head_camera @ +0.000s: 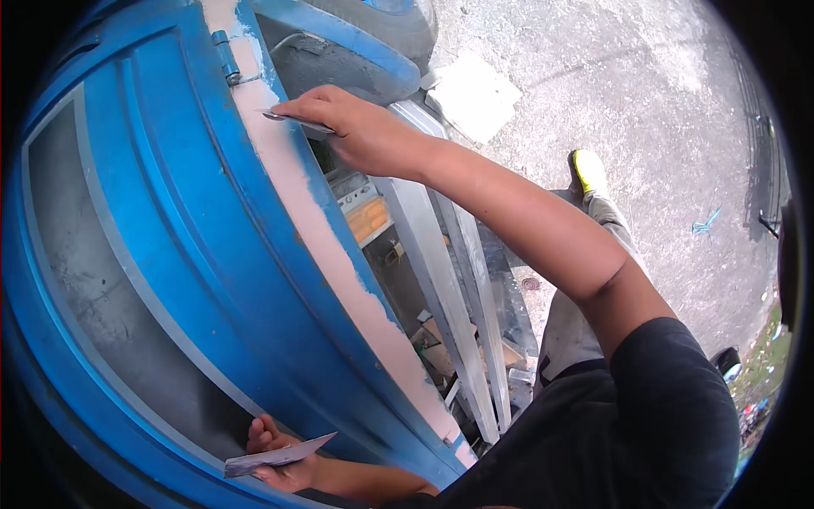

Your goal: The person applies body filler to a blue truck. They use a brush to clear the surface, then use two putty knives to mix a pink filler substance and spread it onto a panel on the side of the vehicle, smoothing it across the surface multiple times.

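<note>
My right hand holds a thin flat metal putty spreader at the upper middle, its end against or just above the pale pink filler strip. This strip runs down the edge of a blue painted metal vehicle panel, with smeared, uneven borders. Beside the strip's upper end is a blue hinge. At the bottom left, my left hand holds a flat rectangular plate with grey smears, tilted over the panel near a grey, light-framed window. Its thumb and fingers are partly hidden by the plate.
Pale metal beams stand right of the panel, next to an orange lamp and scraps. A tyre is at the top. A white sheet and blue string lie on the concrete, near a yellow shoe.
</note>
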{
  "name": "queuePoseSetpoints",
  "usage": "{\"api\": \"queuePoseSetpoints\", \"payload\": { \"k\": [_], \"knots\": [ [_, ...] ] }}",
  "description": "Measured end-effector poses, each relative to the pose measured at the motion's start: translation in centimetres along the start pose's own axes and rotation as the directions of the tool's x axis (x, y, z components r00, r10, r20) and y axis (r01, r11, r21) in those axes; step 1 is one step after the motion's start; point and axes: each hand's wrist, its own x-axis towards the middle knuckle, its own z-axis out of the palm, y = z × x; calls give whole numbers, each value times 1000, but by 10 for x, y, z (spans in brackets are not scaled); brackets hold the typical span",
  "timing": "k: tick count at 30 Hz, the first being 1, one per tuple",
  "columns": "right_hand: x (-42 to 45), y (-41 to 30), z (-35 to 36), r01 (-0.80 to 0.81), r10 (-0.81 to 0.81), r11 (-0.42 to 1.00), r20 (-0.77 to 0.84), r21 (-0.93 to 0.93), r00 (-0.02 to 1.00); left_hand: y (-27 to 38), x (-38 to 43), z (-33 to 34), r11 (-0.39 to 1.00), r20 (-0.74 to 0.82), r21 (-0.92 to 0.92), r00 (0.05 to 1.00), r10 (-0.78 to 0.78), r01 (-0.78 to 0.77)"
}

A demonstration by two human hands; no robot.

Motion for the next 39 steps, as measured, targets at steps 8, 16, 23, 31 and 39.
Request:
{"api": "queuePoseSetpoints", "payload": {
  "k": [8,16,23,31,39],
  "knots": [
    [74,53,27,117,-128,969,-37,-216,991,2,1,-24,999,-33,-6,999,34,-34],
    [89,53,39,146,-177,917,-50,-370,983,2,2,-25,997,51,2,996,76,-76],
    [68,46,53,144,-216,888,-119,-437,969,-13,-1,-4,586,-147,775,835,530,-236],
    [-1,36,57,221,-225,913,28,-342,974,4,-2,-30,1000,-38,-29,999,11,-13],
    [65,56,42,158,-221,906,-121,-392,968,5,-3,-36,998,-71,50,997,36,-32]
  ]
}}
